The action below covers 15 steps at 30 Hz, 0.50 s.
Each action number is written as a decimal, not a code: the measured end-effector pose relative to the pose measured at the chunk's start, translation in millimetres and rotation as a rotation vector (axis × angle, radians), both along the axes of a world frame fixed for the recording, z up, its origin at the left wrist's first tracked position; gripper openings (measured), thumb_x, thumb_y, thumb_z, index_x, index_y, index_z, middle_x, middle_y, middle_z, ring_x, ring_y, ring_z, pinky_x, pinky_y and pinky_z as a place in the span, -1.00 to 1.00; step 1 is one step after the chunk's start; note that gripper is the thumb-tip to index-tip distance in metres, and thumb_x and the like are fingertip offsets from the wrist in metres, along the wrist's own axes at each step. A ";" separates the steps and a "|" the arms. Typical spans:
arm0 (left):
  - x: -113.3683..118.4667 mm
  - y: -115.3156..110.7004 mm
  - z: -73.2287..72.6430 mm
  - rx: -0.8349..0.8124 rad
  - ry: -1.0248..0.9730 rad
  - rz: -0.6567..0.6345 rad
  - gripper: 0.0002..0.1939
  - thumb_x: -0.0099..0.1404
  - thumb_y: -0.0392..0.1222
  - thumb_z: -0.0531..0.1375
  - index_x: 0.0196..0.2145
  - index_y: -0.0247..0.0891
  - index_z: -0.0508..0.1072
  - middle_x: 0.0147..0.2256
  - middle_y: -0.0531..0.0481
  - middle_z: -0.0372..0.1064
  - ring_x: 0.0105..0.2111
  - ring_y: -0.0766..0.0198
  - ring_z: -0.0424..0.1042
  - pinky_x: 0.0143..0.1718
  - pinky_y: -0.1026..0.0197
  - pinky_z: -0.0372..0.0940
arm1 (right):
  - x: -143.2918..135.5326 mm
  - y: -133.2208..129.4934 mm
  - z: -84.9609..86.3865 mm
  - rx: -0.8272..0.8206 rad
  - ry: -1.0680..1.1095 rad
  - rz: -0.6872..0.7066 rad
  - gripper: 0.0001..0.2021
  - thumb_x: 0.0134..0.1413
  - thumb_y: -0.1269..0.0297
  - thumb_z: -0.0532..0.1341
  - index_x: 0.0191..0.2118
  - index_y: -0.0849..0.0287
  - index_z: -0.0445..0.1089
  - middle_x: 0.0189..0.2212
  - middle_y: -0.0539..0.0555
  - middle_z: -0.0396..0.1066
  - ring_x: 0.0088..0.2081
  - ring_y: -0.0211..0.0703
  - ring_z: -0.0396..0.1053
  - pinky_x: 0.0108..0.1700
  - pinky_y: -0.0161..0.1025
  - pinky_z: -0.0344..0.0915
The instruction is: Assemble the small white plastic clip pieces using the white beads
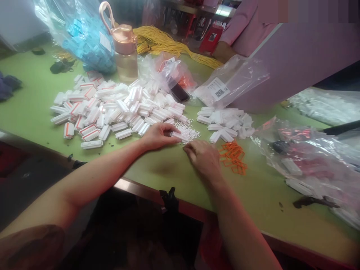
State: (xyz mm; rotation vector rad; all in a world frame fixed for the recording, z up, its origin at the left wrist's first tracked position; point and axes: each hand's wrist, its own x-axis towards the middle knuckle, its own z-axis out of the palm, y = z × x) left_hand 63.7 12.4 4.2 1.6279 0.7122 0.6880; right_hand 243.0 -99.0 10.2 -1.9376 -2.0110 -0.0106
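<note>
My left hand (158,136) holds a small white plastic housing (178,136) between thumb and fingers, at the front of a scatter of tiny white pieces (191,132). Just right of it, my right hand (203,154) has its thumb and fingers pressed together near the tiny pieces; what they hold, if anything, is too small to make out. A large heap of white housings (112,105), some with orange-red strips, spreads to the left. Behind my right hand lies a smaller pile of white parts (225,122), and beside that hand are thin orange frames (233,157).
Behind the heap stand a bottle (126,56) and a bag of blue parts (92,48). Yellow cords (163,42) and clear bags (234,80) lie farther back. More bagged parts (312,161) and a dark tool (315,201) are at right. Another person's pink sleeve (239,24) shows beyond.
</note>
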 end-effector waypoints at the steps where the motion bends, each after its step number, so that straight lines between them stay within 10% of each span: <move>1: -0.1 0.2 0.3 0.003 0.004 -0.009 -0.54 -0.02 0.02 0.37 -0.23 -0.36 0.57 -0.53 0.10 0.31 -0.54 0.49 0.16 -0.50 0.37 0.10 | 0.5 -0.1 0.9 -0.004 0.010 -0.008 -0.81 0.20 0.22 0.14 -0.40 0.11 0.41 -0.42 0.08 0.47 -0.31 -0.09 0.32 -0.27 -0.15 0.05; 9: 0.1 -5.1 2.3 -0.015 0.011 -0.111 -0.54 -0.02 -0.01 0.38 -0.21 -0.39 0.56 -0.57 0.10 0.30 -0.57 0.49 0.18 -0.50 0.36 0.13 | 0.6 -3.0 11.0 0.124 0.669 -0.154 -0.77 0.13 0.05 0.19 -0.33 0.12 0.39 -0.45 0.01 0.41 -0.40 -0.17 0.32 -0.32 -0.21 0.26; 15: 2.3 -12.0 5.2 -0.036 0.007 -0.174 -0.56 -0.02 -0.02 0.39 -0.24 -0.40 0.55 -0.57 0.09 0.31 -0.58 0.49 0.17 -0.54 0.37 0.11 | -9.6 1.4 8.7 0.189 0.654 -0.012 -0.80 0.16 0.10 0.17 -0.39 0.10 0.34 -0.31 0.07 0.41 -0.30 -0.15 0.32 -0.20 -0.15 0.30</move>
